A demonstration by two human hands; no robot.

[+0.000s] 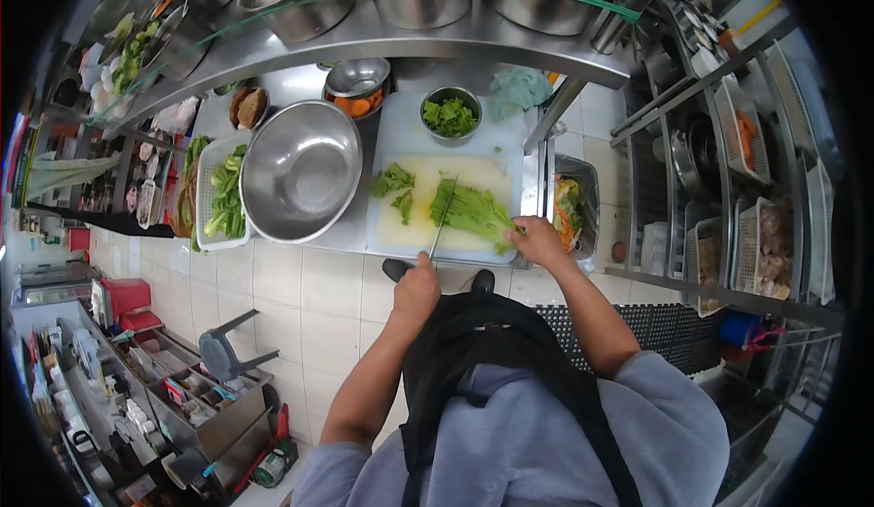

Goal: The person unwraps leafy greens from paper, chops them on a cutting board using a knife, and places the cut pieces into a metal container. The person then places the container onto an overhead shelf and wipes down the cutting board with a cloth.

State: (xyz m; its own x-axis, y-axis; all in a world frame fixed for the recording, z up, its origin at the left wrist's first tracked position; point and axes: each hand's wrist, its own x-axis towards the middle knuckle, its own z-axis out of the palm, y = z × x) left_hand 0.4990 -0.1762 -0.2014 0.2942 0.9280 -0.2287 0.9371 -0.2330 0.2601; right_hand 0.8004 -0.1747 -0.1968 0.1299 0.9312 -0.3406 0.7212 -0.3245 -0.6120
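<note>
My left hand (416, 290) is closed around the handle of a knife (442, 218), whose blade lies across the left part of a bunch of lettuce (475, 213). At the bunch's stem end, my right hand (541, 241) grips it with bent fingers. The lettuce rests on a yellowish-white cutting board (397, 232). Left of the blade lie cut lettuce pieces (393, 180). Beyond the board stands a small steel bowl (452, 139) holding cut green leaves.
Left of the board sits a large steel bowl (305, 170), beside a white basket (208, 149) of leafy greens. A bin (587, 175) with vegetable scraps stands right of the counter. Overhead runs a steel shelf (391, 45) with metal containers. A stool (218, 354) is behind left.
</note>
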